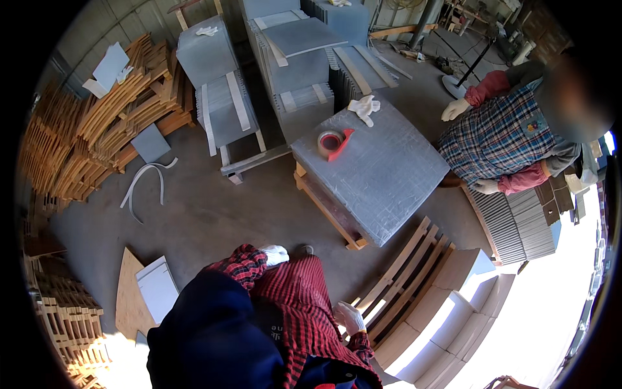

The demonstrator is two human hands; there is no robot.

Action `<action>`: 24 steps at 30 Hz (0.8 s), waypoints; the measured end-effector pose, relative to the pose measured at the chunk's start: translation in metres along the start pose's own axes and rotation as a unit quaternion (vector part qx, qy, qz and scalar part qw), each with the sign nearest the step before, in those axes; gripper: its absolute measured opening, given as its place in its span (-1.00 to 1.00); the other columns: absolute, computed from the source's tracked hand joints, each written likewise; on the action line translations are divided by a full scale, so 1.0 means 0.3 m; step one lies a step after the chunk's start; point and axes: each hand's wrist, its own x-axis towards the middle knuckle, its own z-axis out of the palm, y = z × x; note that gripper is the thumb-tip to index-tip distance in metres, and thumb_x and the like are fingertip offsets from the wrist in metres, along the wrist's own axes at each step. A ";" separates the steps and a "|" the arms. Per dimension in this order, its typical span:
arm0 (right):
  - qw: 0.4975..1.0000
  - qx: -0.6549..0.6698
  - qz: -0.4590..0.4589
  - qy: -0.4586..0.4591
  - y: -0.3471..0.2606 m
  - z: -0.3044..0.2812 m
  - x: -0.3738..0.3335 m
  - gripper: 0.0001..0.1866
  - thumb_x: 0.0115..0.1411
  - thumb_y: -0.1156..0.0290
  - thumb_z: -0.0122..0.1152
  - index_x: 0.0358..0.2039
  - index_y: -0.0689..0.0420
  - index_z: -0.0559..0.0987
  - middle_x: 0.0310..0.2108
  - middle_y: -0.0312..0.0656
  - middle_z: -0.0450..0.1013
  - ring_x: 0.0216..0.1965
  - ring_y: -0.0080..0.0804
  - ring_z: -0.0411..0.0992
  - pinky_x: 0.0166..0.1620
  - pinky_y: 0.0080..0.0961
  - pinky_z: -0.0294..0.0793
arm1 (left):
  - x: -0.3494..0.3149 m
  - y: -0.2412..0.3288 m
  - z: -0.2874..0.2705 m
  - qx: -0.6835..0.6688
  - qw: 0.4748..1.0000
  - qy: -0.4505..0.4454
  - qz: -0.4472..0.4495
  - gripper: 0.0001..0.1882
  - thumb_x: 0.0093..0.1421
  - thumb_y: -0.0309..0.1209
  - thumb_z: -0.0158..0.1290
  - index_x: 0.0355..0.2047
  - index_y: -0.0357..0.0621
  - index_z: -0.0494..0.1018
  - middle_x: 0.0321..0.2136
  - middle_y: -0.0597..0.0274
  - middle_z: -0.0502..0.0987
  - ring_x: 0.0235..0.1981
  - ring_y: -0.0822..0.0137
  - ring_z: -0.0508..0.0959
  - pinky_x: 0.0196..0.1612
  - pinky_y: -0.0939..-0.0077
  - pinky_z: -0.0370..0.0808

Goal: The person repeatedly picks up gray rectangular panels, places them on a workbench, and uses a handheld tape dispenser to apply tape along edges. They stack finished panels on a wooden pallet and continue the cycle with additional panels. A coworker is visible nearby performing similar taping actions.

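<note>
My left hand (275, 255), in a white work glove, is beside my thigh in the red-and-black checked garment. Its fingers do not show clearly. My right hand (350, 318), gloved alike, hangs low at my other side with its fingers loosely extended and nothing in them, closest to a slatted wooden pallet (396, 285). Ahead, a wrapped grey stack (389, 162) rests on a wooden pallet. On its top lie a tape roll in a red dispenser (333, 144) and a pair of white gloves (365, 110). Neither hand touches the stack.
A co-worker (495, 129) with gloved hands stands beyond the stack's right end. Pale boxes (434, 324) sit on the near-right pallet. Wooden pallets (139, 97) pile up left; grey panel stacks (220, 91) stand behind. A white strap (139, 178) and a board (133, 292) lie on the floor.
</note>
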 end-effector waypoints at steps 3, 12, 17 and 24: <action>0.993 -0.045 -0.111 -0.010 -0.097 0.043 0.061 -0.55 0.27 0.22 0.23 0.06 0.26 0.54 -0.35 -0.26 0.53 -0.36 -0.44 0.53 -0.28 -0.50 0.57 | -0.022 -0.135 0.030 -0.050 0.995 0.047 -0.071 -0.48 0.22 0.03 0.01 0.01 -0.05 0.57 0.00 0.10 0.61 0.08 0.09 0.55 0.17 0.20 0.42; 0.962 -0.104 -0.237 0.089 -0.721 0.439 0.415 -0.50 0.28 0.12 0.24 0.09 0.21 0.55 -0.34 -0.20 0.55 -0.49 -0.47 0.47 -0.48 -0.52 0.45 | -0.126 -0.355 -0.128 -0.163 0.980 0.111 0.007 -0.47 0.31 0.00 0.02 0.13 -0.06 0.49 0.05 0.01 0.58 0.12 0.11 0.55 0.20 0.31 0.41; 0.930 -0.150 -0.299 0.151 -1.021 0.606 0.754 -0.35 0.11 0.23 0.35 0.23 0.05 0.45 -0.09 0.02 0.50 -0.22 -0.15 0.51 -0.22 -0.34 0.54 | -0.179 -0.788 -0.330 -0.355 0.899 0.253 -0.048 -0.41 0.31 -0.03 0.04 0.17 -0.22 0.45 0.16 0.00 0.50 0.22 0.12 0.46 0.28 0.33 0.31; 0.939 -0.095 -0.196 0.267 -1.232 0.855 0.867 -0.24 0.02 -0.03 0.44 0.13 0.17 0.45 -0.18 -0.01 0.50 -0.31 -0.15 0.53 -0.31 -0.23 0.54 | -0.353 -0.899 -0.638 -0.261 0.916 0.276 -0.128 -0.38 0.30 -0.02 0.01 0.18 -0.25 0.44 0.18 -0.04 0.48 0.24 0.12 0.43 0.28 0.31 0.30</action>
